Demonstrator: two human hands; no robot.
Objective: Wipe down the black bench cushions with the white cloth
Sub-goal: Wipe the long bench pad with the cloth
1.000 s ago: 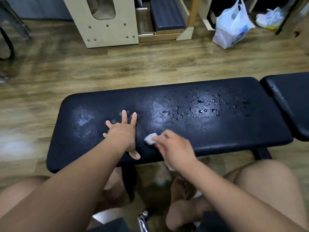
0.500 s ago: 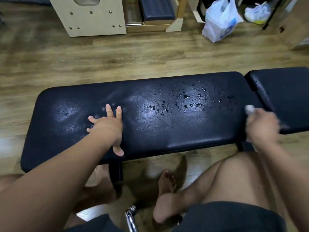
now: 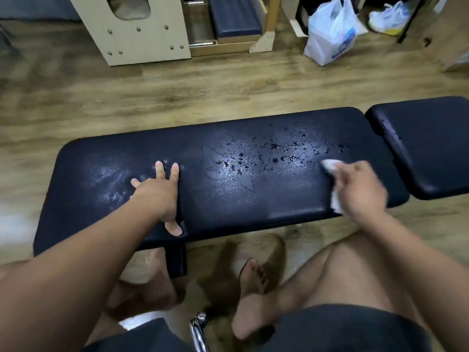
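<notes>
Right grip [image 3: 360, 189], clutching the white cloth [image 3: 328, 165], sits right of the droplets [image 3: 274, 148]; they lie leftward along the black cushion [image 3: 228, 207]. Left grip [image 3: 157, 191] presses flat-fingered.

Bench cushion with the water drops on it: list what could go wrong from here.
1. The cloth in the right hand is a small wad, so the many drops may smear across the long cushion rather than soak up.
2. The left hand lies flat on a shiny patch. It could slip, or that patch could go unwiped.
3. Drops pushed off the near edge could wet the wood floor by the bare foot.
</notes>
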